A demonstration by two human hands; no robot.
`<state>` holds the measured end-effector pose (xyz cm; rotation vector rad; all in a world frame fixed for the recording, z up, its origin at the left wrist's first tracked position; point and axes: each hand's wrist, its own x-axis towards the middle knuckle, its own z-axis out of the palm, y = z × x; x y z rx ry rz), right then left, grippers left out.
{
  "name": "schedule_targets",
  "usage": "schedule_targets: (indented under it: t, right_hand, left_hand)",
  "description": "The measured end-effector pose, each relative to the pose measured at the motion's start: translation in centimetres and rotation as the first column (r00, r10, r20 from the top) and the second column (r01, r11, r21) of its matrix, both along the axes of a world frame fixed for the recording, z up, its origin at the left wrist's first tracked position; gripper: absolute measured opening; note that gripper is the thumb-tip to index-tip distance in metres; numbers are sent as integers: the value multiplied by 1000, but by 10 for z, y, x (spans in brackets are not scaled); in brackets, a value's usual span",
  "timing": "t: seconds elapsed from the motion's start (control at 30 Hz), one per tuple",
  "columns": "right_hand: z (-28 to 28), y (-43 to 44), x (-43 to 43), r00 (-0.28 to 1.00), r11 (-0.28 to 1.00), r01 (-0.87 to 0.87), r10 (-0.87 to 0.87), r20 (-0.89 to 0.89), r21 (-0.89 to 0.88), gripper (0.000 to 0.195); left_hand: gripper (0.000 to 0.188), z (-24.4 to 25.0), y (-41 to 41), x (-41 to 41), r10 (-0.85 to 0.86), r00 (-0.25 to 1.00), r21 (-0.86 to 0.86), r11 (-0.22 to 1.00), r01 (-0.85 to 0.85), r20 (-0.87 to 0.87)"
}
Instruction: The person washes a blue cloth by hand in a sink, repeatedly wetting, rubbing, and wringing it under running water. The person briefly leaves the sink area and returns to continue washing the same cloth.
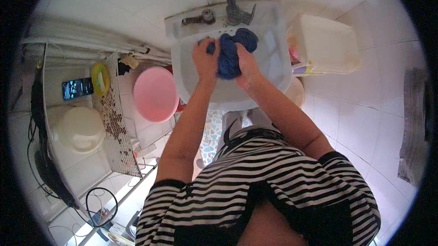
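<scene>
A bunched, dark blue cloth (pixel 228 58) is held over the bowl of a white washbasin (pixel 219 97). My left hand (pixel 206 56) grips its left side, with a bit of the cloth showing between the fingers. On the other side, my right hand (pixel 248 63) is closed around the cloth, and a rounded fold bulges out above it. The basin's metal faucet (pixel 236 13) stands just beyond the cloth, its spout curving up and left. A second, smaller tap (pixel 202 18) sits on the basin's back ledge. The cloth's underside is hidden.
Left of the basin are a pink plastic basin (pixel 156 94), a perforated rusty shelf (pixel 114 123), a yellow oval dish (pixel 100 79), a lit phone (pixel 77 88) and a cream-coloured tub (pixel 82 130). A cream plastic tray (pixel 328 46) stands at the right. Cables hang at the far left.
</scene>
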<state>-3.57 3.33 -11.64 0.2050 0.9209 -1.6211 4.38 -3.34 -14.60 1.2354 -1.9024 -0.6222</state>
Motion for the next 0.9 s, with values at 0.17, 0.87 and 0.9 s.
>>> schedule_targets:
  t: [0.17, 0.87, 0.9]
  right_hand:
    - [-89, -1, -78, 921, 778, -151, 335, 200, -609, 36]
    - [-7, 1, -67, 990, 881, -10, 74, 117, -473, 51]
    - [8, 4, -46, 992, 789, -40, 104, 70, -613, 50]
  left_hand:
    - [13, 56, 86, -43, -168, 986, -4, 986, 168, 17]
    - [50, 69, 66, 11, 233, 833, 493, 869, 54, -501]
    - [50, 68, 66, 5, 195, 796, 445, 889, 102, -573]
